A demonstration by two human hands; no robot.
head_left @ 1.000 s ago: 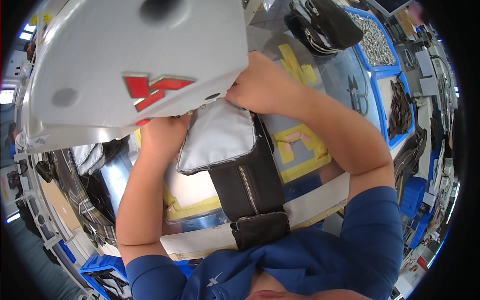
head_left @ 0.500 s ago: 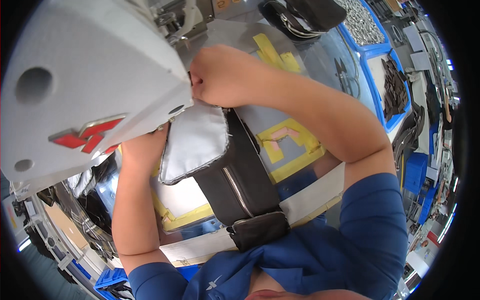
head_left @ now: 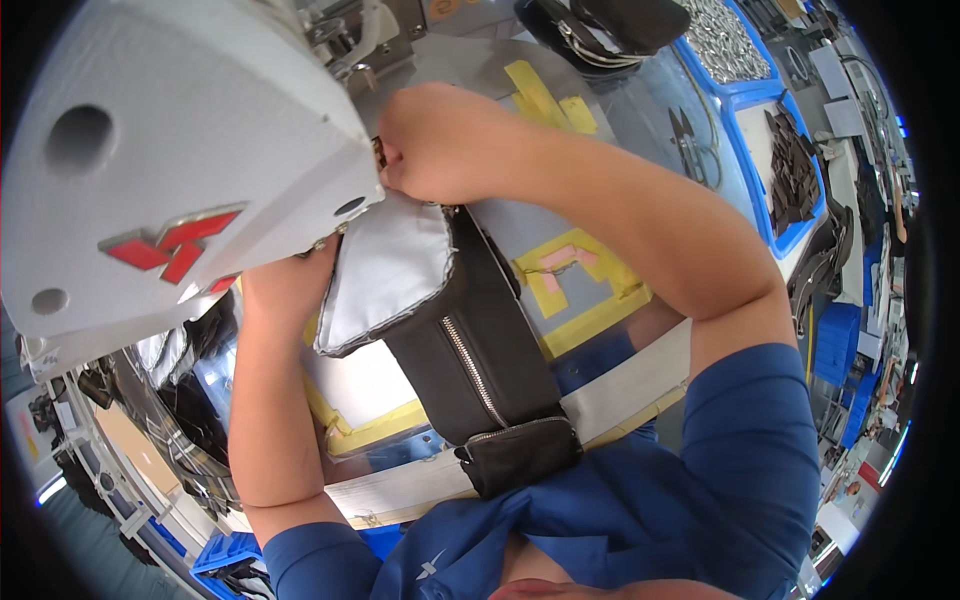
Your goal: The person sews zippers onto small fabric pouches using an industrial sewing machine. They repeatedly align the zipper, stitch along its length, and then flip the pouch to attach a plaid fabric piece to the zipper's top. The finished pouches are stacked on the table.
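A black bag piece (head_left: 490,365) with a metal zipper lies lengthwise under the white sewing machine head (head_left: 190,180). Its silver-grey lined flap (head_left: 390,275) is turned up and has a raw, frayed edge. At its near end, a small zipped black pouch (head_left: 520,455) hangs over the table edge against my shirt. My right hand (head_left: 430,145) is curled closed on the bag's far end, close to the machine's tip. My left hand (head_left: 290,285) reaches in beneath the machine head on the left side of the flap, its fingers hidden. The needle is out of sight.
Yellow tape (head_left: 590,325) marks the work surface. Scissors (head_left: 688,145) lie at the right, near blue trays of metal parts (head_left: 728,45) and dark strips (head_left: 793,175). Another black bag (head_left: 610,35) sits at the back; dark pieces (head_left: 190,390) pile up at the left.
The bag's silver flap has shifted slightly away from me, and my right hand has moved a little the same way. The camera view has shifted slightly as well.
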